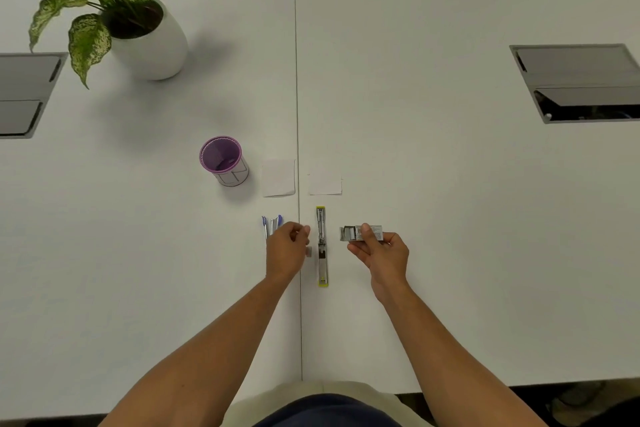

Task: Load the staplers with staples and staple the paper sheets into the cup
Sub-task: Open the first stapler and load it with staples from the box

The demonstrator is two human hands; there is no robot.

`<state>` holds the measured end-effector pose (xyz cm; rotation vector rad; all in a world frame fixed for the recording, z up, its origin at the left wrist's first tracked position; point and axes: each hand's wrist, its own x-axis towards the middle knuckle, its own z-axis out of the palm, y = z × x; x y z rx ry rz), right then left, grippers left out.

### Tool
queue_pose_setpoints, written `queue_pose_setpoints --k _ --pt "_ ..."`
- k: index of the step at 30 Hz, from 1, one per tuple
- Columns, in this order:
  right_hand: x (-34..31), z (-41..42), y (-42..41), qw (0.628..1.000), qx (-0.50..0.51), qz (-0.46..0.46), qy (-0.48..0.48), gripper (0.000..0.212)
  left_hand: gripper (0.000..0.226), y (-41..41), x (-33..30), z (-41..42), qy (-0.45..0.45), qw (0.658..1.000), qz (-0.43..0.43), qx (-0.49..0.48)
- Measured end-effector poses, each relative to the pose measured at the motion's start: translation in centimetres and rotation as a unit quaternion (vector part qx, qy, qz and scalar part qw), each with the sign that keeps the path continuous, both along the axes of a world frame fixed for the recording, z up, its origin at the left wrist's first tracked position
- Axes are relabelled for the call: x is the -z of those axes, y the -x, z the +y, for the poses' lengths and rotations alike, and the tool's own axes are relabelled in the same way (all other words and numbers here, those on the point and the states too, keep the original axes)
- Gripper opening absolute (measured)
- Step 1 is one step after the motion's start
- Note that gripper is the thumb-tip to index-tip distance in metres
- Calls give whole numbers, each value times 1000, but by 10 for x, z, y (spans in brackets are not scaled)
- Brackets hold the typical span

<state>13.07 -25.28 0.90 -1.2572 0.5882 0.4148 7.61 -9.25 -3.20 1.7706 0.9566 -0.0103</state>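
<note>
Both my forearms reach forward over the tabletop point(450, 218), wrists level, palms turned inward; left hand point(286, 251) has fingers point(300, 229) curled together, pinching something small and grey at the tips, likely a strip of staples, can't confirm at this size; another small grey piece point(308, 251) lies just right of that hand. Right hand point(381, 251) grips the staple box point(363, 233), thumb on top, fingers clamped underneath; tray end slid out toward the left, which I judge is so the left fingers can draw from it.

Between the two hands: yellow-edged stapler point(322, 246) lying flat, hinged fully open, metal channel up; laid that way so a strip drops straight in. Just left of the left fingers: blue stapler point(272, 225), also splayed open, partly hidden by the hand; can't tell if loaded.

Beyond the fingers: two paper sheets point(278, 177) point(325, 180) flat either side of the tabletop seam, not stapled yet; purple-rimmed cup point(224, 160) upright further left, close to the left sheet, nothing clearly inside. Potted plant point(138, 24) well beyond on the left; recessed panels point(576, 83) at both edges.
</note>
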Motion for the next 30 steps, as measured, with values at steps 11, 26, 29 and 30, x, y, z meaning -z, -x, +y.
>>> queue_pose_setpoints --k 11,26,29,30 --pt "-3 18 7 999 -18 8 -28 22 16 -5 -41 -10 202 971 -110 73" --pt "-7 17 11 999 -31 14 -33 23 21 -2 -41 -12 170 977 -102 80" --pt "-10 16 10 999 -23 15 -43 26 26 -2 -43 -13 162 977 -105 96" --pt "-10 16 9 999 -21 16 -44 28 27 -1 -44 -13 155 977 -104 108"
